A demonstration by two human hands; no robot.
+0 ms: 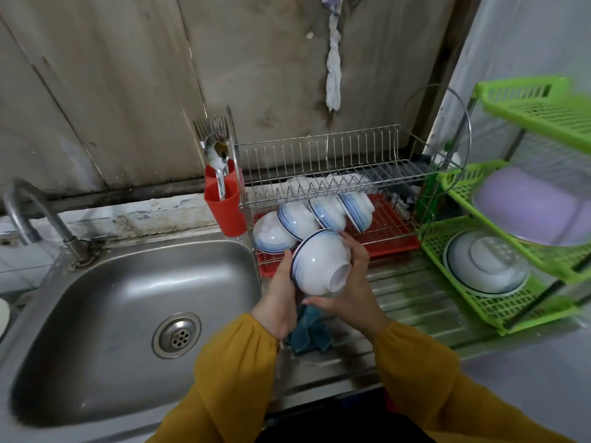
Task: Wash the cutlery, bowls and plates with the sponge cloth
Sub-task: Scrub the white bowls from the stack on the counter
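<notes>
She has a white bowl (319, 262) with a blue rim tipped on its side, foot towards her, just in front of the dish rack (319, 155). Her right hand (350, 282) is clamped on it, fingers over the far side and thumb beneath. Her left hand (278, 292) cups the rim side with the thumb along the edge. Its other fingers are hidden, so I can't tell if they also pinch the teal sponge cloth (310, 330), which hangs bunched at the bowl's six o'clock.

Four washed bowls (297, 219) lean in the lower tier at twelve o'clock, over the red drip tray (393, 231). The forks and spoons (214, 139) stand in the red holder (225, 206) at eleven, and the sink (128, 282) lies at nine.

This looks like racking a finished bowl. I'd turn it mouth down and lean it into the gap at one o'clock. It should go in gently, since glazed bowls chip on contact and are slippery when wet. The thumb should stay underneath until the wires take the weight.
</notes>
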